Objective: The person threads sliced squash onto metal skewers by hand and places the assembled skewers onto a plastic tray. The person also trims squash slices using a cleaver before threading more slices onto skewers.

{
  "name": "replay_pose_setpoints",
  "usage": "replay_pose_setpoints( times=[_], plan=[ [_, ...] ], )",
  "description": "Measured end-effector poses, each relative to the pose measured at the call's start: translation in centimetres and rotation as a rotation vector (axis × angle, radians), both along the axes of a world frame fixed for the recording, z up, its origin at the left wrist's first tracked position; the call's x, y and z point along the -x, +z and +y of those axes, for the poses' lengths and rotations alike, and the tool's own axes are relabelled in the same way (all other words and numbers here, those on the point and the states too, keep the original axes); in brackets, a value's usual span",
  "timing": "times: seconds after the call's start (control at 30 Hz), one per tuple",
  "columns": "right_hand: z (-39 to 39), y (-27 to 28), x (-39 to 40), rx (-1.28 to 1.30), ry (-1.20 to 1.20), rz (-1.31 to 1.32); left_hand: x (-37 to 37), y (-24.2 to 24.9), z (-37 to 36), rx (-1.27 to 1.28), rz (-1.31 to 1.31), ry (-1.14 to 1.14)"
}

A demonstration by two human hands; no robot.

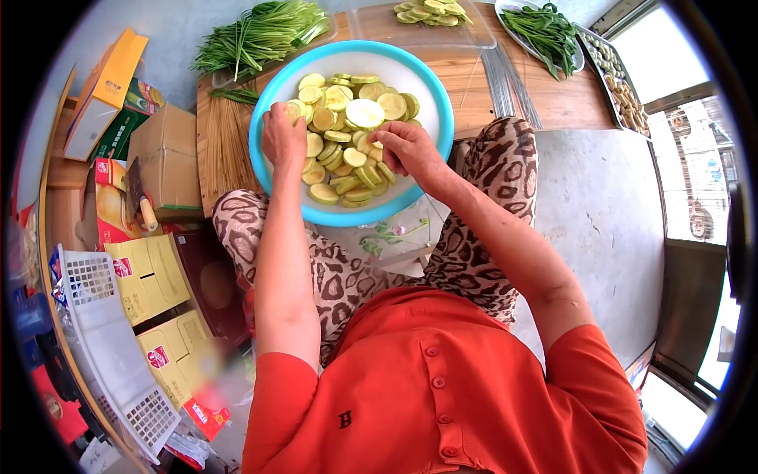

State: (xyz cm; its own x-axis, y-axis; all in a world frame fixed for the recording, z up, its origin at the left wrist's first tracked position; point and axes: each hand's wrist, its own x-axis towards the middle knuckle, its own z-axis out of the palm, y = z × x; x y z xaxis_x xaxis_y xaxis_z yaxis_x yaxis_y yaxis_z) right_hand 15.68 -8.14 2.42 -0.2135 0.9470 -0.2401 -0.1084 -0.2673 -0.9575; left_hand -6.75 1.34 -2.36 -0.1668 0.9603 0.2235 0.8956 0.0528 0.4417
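Note:
A white basin with a blue rim (432,75) rests over my knees, heaped with round zucchini slices (365,114). At the basin's left side, my left hand (283,138) is curled closed, with a pale green slice between its fingertips. On the other side, my right hand (412,154) reaches in over the pile, thumb and forefinger pinched together. What that pinch holds, if anything, is too small to make out. The fingertips of this hand are close to the slices below them.
Bamboo skewers (223,146) lie left of the basin on the wooden board (564,107), metal skewers (505,83) to its right. Behind are green chives (260,35), a tray of zucchini slices (430,12) and a plate of leafy greens (541,35). A knife (142,197) stands by cardboard boxes (166,150).

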Motion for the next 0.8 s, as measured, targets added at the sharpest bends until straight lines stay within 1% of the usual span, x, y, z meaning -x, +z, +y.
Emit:
replay_pose_setpoints(
  times=[0.07,0.1,0.17,0.2,0.27,0.3,0.37,0.43,0.5,0.53,0.57,0.63,0.67,0.8],
  plan=[
    [0.0,0.0,0.0,0.010,-0.006,-0.010,-0.3,-0.2,-0.3,-0.202,-0.009,-0.005],
    [0.1,0.0,0.0,0.010,-0.005,-0.010,-0.3,-0.2,0.0,-0.202,-0.009,-0.005],
    [0.1,-0.1,0.0,0.002,0.002,-0.037,-0.1,0.0,0.6,-0.098,-0.548,-0.037],
    [0.0,0.0,0.1,0.004,0.005,-0.036,0.0,0.0,0.5,-0.096,-0.547,-0.033],
    [0.0,0.2,0.4,0.004,0.013,-0.050,-0.2,1.3,0.2,0.131,-1.256,0.081],
    [0.0,0.2,0.5,0.003,0.017,-0.049,-0.2,1.6,0.0,0.128,-1.255,0.084],
    [0.0,0.1,0.6,0.004,0.033,-0.056,-0.3,1.8,-0.3,0.169,-1.565,0.021],
    [0.0,0.1,0.6,-0.002,0.040,-0.052,-0.1,1.5,-0.1,0.197,-1.584,0.005],
    [-0.2,0.2,0.7,-0.008,0.046,-0.048,-0.3,1.7,-0.4,0.232,-1.811,-0.014],
    [-0.2,0.2,0.7,-0.019,0.070,-0.038,-0.3,1.9,-0.6,0.247,-1.852,-0.086],
    [-0.3,0.4,0.7,-0.030,0.094,-0.028,-0.5,2.0,-0.8,0.245,-1.851,-0.086],
    [-0.6,1.0,0.6,-0.009,0.119,-0.011,-1.3,2.2,-1.0,0.241,-1.947,-0.114],
    [-0.8,1.3,0.6,0.014,0.142,0.005,-1.1,1.7,-0.8,0.278,-2.010,-0.161],
    [-1.1,1.5,0.7,0.023,0.201,0.016,-1.7,1.2,-1.0,0.294,-2.103,-0.214]
  ],
)
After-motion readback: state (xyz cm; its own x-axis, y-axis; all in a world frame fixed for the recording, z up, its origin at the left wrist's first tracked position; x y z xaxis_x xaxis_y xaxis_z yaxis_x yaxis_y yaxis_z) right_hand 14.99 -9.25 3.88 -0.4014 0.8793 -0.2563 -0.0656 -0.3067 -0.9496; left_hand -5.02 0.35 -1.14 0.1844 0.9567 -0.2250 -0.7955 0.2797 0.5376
